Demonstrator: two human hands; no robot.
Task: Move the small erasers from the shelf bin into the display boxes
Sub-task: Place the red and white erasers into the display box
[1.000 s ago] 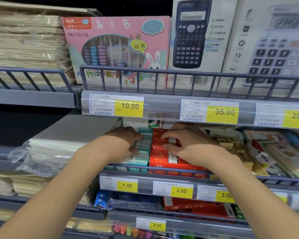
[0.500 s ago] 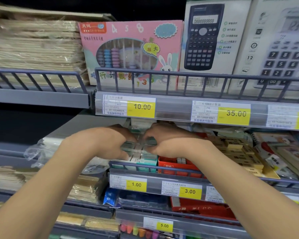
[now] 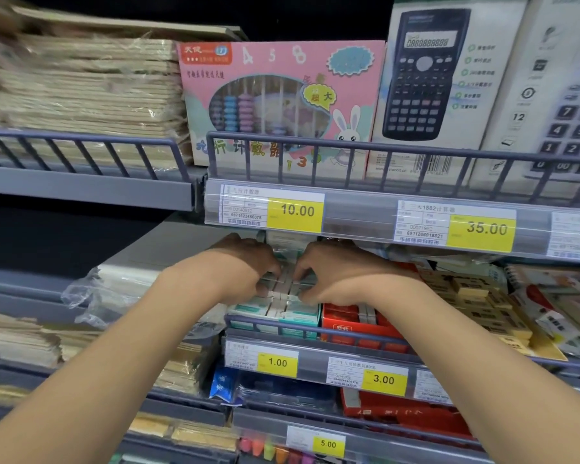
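Note:
Both my hands reach under the upper shelf into the teal display box on the middle shelf. My left hand and my right hand face each other with curled fingers, and together they pinch a row of small white-and-teal erasers above the box. More erasers stand packed in rows in that box. A red display box with a few white erasers sits right beside it, below my right wrist. The backs of my hands hide the fingertips' exact hold.
A grey wire rail runs along the shelf front over price tags. Yellow wooden blocks lie to the right, a plastic-wrapped stack to the left. The upper shelf carries a pink abacus box and calculator boxes.
My right hand left the red box and moved left to the teal box. Both hands now meet over the teal erasers. The camera has come closer.

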